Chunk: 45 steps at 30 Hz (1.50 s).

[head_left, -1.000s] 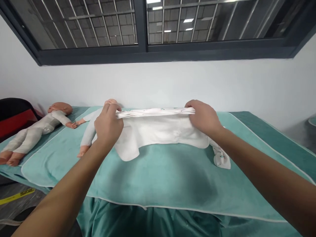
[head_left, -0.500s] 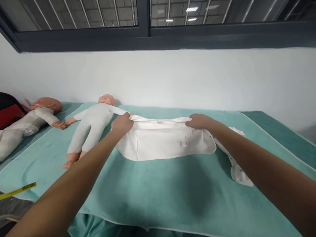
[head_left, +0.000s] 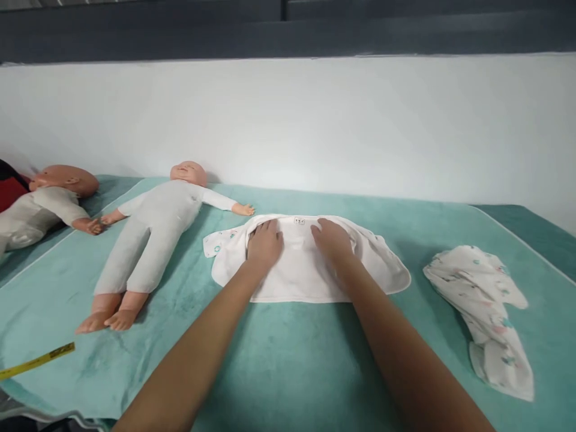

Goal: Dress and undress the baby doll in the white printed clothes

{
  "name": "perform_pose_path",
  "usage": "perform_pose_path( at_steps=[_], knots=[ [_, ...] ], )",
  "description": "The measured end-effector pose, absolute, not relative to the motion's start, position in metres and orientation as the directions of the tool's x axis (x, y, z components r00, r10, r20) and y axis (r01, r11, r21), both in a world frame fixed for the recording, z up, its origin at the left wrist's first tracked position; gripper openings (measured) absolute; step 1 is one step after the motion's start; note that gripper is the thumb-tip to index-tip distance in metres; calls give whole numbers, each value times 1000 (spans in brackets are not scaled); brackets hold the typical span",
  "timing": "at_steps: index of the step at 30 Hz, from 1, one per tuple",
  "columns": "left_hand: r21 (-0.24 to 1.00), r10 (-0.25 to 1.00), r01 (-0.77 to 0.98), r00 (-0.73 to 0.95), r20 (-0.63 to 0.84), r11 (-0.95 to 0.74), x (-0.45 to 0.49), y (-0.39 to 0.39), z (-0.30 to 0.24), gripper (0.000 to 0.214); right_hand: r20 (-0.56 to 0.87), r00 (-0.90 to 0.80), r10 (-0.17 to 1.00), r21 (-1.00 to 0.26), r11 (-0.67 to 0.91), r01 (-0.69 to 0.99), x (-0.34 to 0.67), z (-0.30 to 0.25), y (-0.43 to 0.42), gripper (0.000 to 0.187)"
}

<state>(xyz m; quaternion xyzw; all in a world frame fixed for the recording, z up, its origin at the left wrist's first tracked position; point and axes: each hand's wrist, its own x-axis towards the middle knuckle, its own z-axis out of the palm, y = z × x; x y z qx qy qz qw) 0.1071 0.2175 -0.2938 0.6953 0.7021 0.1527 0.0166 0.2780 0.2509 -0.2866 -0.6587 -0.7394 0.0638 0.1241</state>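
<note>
Covering most of the surface below the white wall (head_left: 288, 132), the green mat (head_left: 288, 360) carries most of what I track from my station. Next in size is the doll (head_left: 166, 207), on its back left of centre, in a pale suit, head toward the wall. The second doll (head_left: 60, 207), partly cut off at the left border, lies near it; their hands meet or nearly so, I cannot tell which.

The shirt (head_left: 299, 270): middle of the mat, collar edge toward the wall, plain white side up, panels flared to both sides. One printed sleeve (head_left: 218, 243) sticks out on the left, close to the doll's outstretched arm. The patterned garment (head_left: 490, 312): to the right, bunched, well apart from the shirt.

Grip: the left hand (head_left: 265, 243) lies on the shirt near the collar, fingers extended and close together. The right hand (head_left: 333, 240) rests opposite it on the cloth, thumb apart from the fingers. I see neither pinching a fold, though the undersides are hidden.

Progress, my judgement: laying out the shirt is well advanced. Done: it is down and broadly spread, label (head_left: 299, 221) showing at the collar. Left: some smoothing at the creased sides. The patterned garment is not yet spread.
</note>
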Motion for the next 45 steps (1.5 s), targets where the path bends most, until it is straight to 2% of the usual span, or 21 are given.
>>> perform_pose_path(
  at_steps=[2,6,12,19,25,30,33,39,45],
  knots=[
    [203,959,979,-45,281,-14,108,218,-296,50,161,-87,983,-245,125,961,278,-289,255,50],
    [120,905,993,-35,424,-18,112,214,-297,59,294,-179,939,-225,250,942,281,-297,254,70],
    [132,932,990,-13,363,-38,102,226,-301,65,266,-207,942,-292,283,914,288,-305,264,69],
    [184,964,982,-15,267,-35,99,234,-309,55,148,-189,971,-267,223,937,284,-309,267,63],
    [243,986,970,-21,163,-20,101,236,-308,55,109,-152,982,-250,175,952,279,-310,269,64],
    [279,950,960,-89,300,2,103,233,-310,58,204,-102,974,-197,143,970,275,-306,263,71],
    [285,933,958,-107,345,4,104,232,-313,58,214,-102,971,-161,138,977,273,-306,261,72],
    [288,945,957,-109,308,17,104,236,-316,56,124,-118,985,-137,135,981,273,-309,266,70],
    [287,972,958,-85,221,18,104,236,-312,56,94,-147,985,-154,160,975,272,-310,268,68]
  ],
)
